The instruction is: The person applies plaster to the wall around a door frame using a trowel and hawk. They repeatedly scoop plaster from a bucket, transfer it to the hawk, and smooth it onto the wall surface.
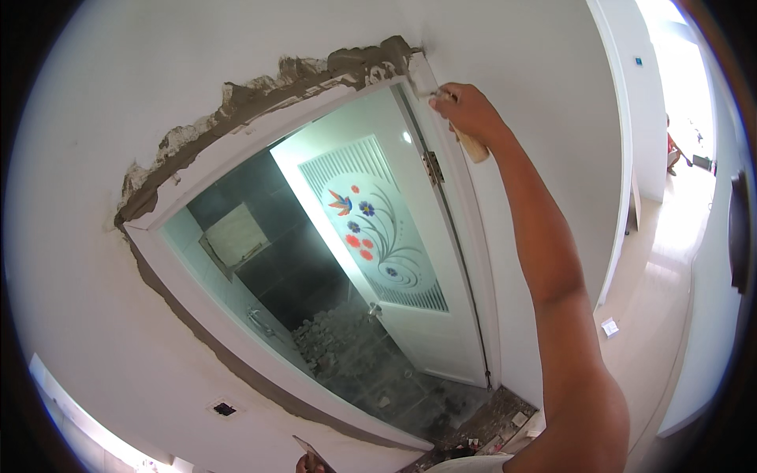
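My right hand (467, 110) reaches up to the top right corner of a white door frame (236, 150) and grips a tool with a wooden handle (474, 147); its blade is hidden behind the fingers. Grey mortar (268, 91) fills the rough gap between the frame and the white wall above it. My left hand (306, 465) shows only at the bottom edge, holding a flat thin metal blade (311, 452).
The white door (378, 236) with a painted flower panel stands open into a dark tiled room with a heap of rubble (331, 335) on its floor. Debris lies at the threshold (489, 430). A bright corridor (670, 236) runs off to the right.
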Tool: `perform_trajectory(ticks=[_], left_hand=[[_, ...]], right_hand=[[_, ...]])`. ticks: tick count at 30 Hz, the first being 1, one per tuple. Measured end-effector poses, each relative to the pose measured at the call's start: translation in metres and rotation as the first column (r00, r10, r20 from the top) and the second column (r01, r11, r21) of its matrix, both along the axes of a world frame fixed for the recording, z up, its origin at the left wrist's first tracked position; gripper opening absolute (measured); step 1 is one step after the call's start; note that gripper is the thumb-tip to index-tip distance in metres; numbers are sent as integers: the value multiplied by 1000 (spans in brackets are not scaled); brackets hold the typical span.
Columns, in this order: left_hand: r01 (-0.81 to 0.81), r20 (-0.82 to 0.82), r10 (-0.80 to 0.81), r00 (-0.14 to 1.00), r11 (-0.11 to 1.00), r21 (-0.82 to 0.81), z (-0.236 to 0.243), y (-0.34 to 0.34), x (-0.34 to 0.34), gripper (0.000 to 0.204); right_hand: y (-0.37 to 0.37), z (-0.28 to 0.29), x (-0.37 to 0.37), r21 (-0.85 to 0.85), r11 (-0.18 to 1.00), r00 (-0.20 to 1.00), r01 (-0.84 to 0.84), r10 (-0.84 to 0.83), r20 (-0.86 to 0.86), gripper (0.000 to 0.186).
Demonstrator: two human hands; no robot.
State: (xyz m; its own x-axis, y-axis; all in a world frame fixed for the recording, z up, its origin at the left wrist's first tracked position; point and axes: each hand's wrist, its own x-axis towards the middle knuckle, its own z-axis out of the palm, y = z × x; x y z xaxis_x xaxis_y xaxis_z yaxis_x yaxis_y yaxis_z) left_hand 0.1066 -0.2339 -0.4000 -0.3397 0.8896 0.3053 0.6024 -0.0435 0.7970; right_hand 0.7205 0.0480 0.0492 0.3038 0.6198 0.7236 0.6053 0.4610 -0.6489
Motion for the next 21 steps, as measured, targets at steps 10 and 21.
perform_trajectory(ticks=[10,21], left_hand=[[-2,-146,7,989,999,38,-3,0,-1,47],[-16,-49,18,999,999,34,-49,-13,-19,50]], right_hand=[[29,37,13,-1,974,941,-225,217,-261,37],[69,10,37,100,995,981,-22,41,-192,44]])
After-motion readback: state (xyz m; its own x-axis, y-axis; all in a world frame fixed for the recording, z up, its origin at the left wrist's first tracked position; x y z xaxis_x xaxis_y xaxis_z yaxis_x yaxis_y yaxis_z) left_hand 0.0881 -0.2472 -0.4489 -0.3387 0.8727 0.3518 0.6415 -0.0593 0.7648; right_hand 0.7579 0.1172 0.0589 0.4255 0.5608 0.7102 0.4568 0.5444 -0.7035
